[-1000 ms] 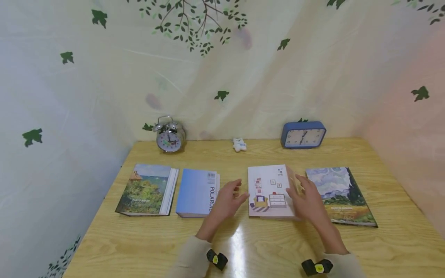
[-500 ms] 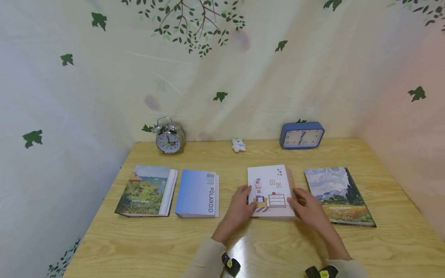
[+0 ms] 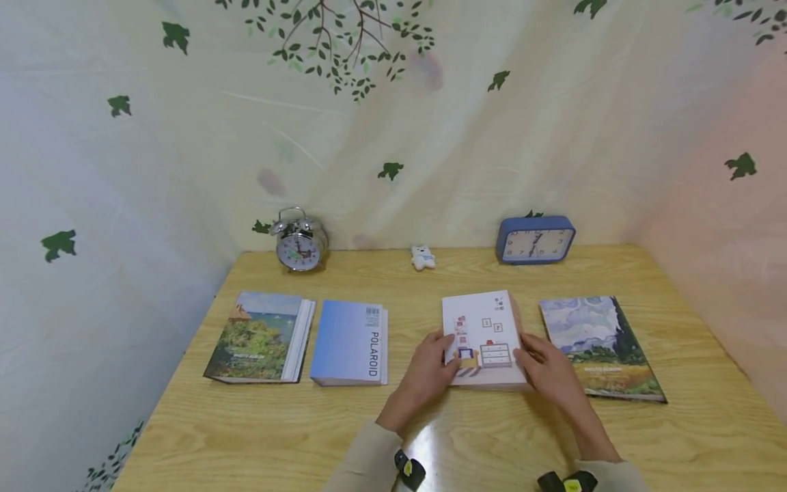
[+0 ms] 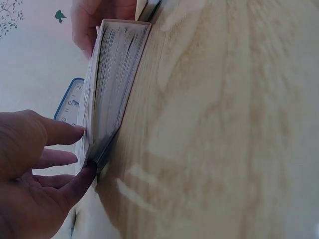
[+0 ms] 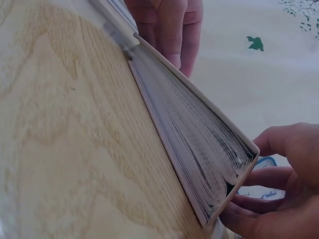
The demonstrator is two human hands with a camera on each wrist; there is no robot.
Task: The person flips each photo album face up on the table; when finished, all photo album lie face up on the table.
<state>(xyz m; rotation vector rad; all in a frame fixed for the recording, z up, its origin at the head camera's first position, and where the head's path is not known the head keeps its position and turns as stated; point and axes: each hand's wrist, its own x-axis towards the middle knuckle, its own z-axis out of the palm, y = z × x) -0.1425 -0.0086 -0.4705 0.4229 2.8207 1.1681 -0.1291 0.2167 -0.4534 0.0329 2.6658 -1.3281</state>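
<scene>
A thick photo album with a white-pink cover, drawn furniture and small frames lies cover up, right of the middle of the table. My left hand grips its left edge, thumb on the cover and fingers at the side. On the spine side, my right hand holds it with the thumb on top and fingers against the spine. From the left wrist, the album's page block shows end-on, with the left hand pinching the near edge. In the right wrist view, the right hand wraps the spine.
On the left lie a garden-picture album and a blue POLAROID album. A landscape album lies close to the right hand. Along the back stand a silver alarm clock, a small white bear and a blue clock.
Both hands have closed in on the album from either side and now grip it. The album has shifted slightly right and turned a little.
</scene>
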